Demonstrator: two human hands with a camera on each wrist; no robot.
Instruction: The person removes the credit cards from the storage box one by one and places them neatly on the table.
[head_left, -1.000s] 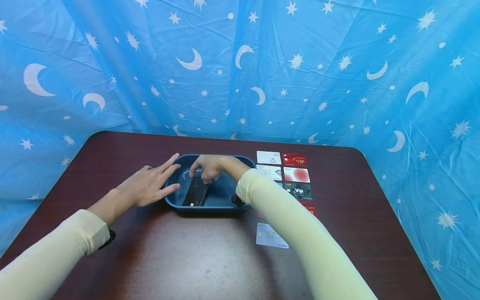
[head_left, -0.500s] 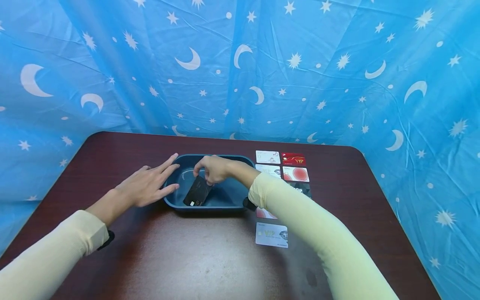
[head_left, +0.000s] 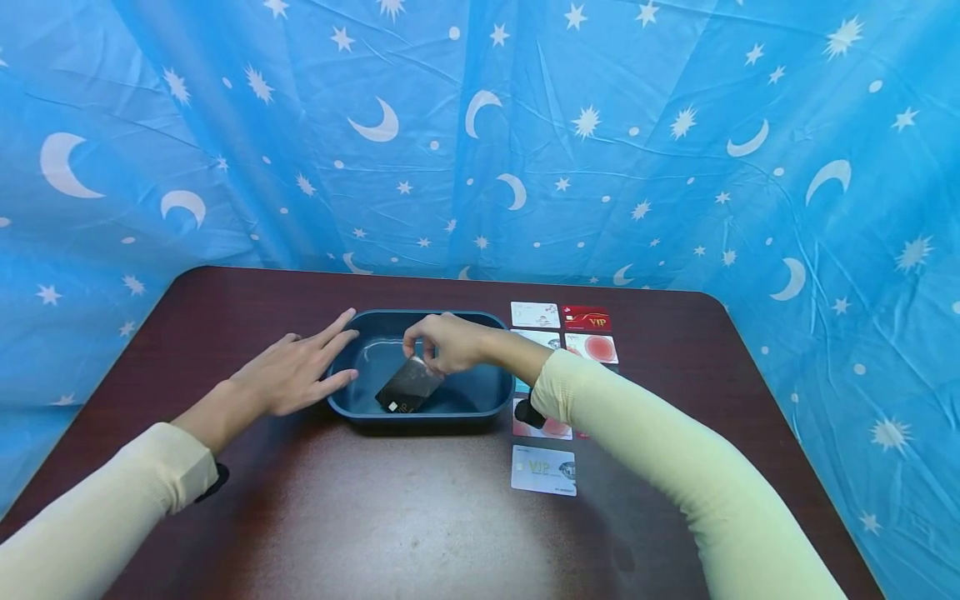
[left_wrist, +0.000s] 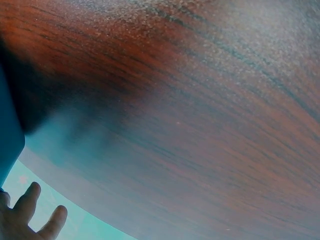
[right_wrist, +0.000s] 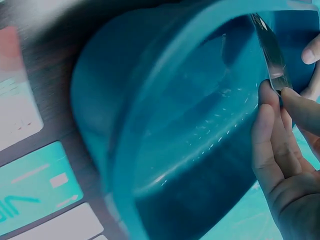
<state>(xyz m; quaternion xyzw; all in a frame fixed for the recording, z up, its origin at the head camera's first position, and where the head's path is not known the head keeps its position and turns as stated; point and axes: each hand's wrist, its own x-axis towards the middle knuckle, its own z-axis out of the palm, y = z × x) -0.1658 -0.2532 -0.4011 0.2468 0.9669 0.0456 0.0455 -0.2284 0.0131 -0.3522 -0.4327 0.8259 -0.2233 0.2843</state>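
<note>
My right hand (head_left: 457, 343) pinches a black VIP card (head_left: 408, 386) by its upper edge between thumb and fingers. The card stands tilted inside a dark blue oblong tray (head_left: 420, 416), its printed end low near the front wall. In the right wrist view the card (right_wrist: 270, 55) shows nearly edge-on at the fingertips, within the blue wall. At the tray's left end my left hand (head_left: 300, 371) lies with fingers spread and straight, fingertips at the rim. The left wrist view catches only part of this hand (left_wrist: 30, 220), beside the tray's outer wall.
Right of the tray, cards lie in two columns: a white one (head_left: 536, 315), a red VIP card (head_left: 587, 318), one with a red circle (head_left: 592, 348) and others. A silver VIP card (head_left: 543, 471) is nearest. My right forearm covers several. A blue curtain (head_left: 480, 167) hangs behind the table.
The right hand has moved right and slightly up, lifting the black card's upper edge so it tilts rightward. The left hand stays put.
</note>
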